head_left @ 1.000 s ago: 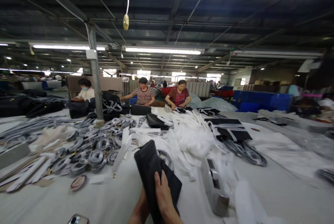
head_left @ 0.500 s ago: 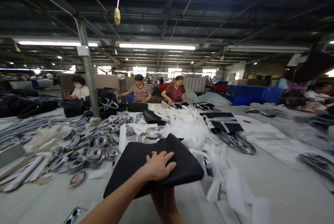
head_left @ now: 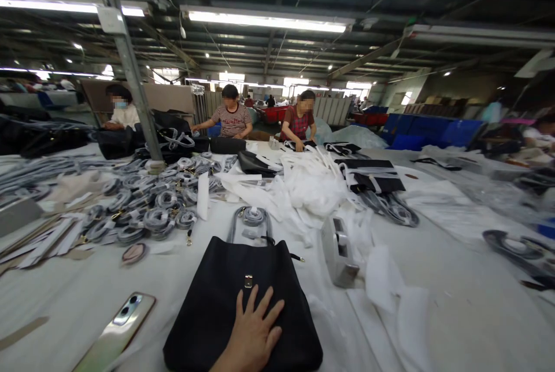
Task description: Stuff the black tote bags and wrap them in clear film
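Note:
A black handbag (head_left: 208,302) lies flat on the white table, its gold clasp (head_left: 248,281) facing up. My left hand (head_left: 254,331) rests palm down on its front, just below the clasp, with fingers spread. Beyond the bag's top edge, its wrapped handle (head_left: 233,226) reaches up around a coiled grey wrapped strap (head_left: 252,216). A short dark strap end with a gold tip (head_left: 297,258) sticks out on the right side. My right hand is out of view.
A phone (head_left: 125,320) lies at the lower left, beyond it several coiled wrapped straps (head_left: 158,218). A grey tape dispenser (head_left: 340,250) stands right of the bag, near white foam strips (head_left: 384,276). Co-workers (head_left: 232,114) work across the table beside a metal post (head_left: 134,71).
The handbag, held up and tilted before, now lies flat on the table. My right hand has gone from beneath it out of view; my left hand stays on its front. The view has tipped down.

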The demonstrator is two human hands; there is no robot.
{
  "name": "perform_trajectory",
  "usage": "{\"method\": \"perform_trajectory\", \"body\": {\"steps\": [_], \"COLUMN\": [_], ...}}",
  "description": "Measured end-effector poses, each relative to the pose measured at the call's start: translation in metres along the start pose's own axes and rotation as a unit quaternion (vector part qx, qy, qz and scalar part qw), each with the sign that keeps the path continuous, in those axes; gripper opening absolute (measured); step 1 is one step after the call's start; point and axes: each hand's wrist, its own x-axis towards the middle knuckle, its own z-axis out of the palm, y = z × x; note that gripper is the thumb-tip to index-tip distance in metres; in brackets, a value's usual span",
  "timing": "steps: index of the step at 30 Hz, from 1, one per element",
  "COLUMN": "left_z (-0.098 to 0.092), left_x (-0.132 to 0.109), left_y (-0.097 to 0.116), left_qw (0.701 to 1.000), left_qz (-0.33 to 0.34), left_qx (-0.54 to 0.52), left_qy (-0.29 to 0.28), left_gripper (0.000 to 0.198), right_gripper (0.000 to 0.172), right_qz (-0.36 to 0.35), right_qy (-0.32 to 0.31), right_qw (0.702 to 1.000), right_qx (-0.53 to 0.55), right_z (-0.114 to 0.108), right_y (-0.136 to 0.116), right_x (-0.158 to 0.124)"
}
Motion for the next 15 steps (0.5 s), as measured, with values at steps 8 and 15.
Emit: {"method": "perform_trajectory", "body": {"steps": [8, 15], "left_z": [0.013, 0.016], "left_x": [0.002, -0.002], "left_y": [0.000, 0.016], "left_qw": [0.998, 0.999], "left_qz": [-0.013, -0.011], "left_qx": [0.042, 0.030], "left_qy": [0.040, 0.020], "left_gripper": [0.051, 0.056], "right_gripper": [0.047, 0.051], "right_qz": [0.233, 0.301], "right_qy": [0.039, 0.087], "right_qw": [0.910, 0.892], "right_qx": [0.341, 0.327], "right_z": [-0.017, -0.033], "right_y": [-0.001, -0.011], "right_x": [-0.018, -0.023]}}
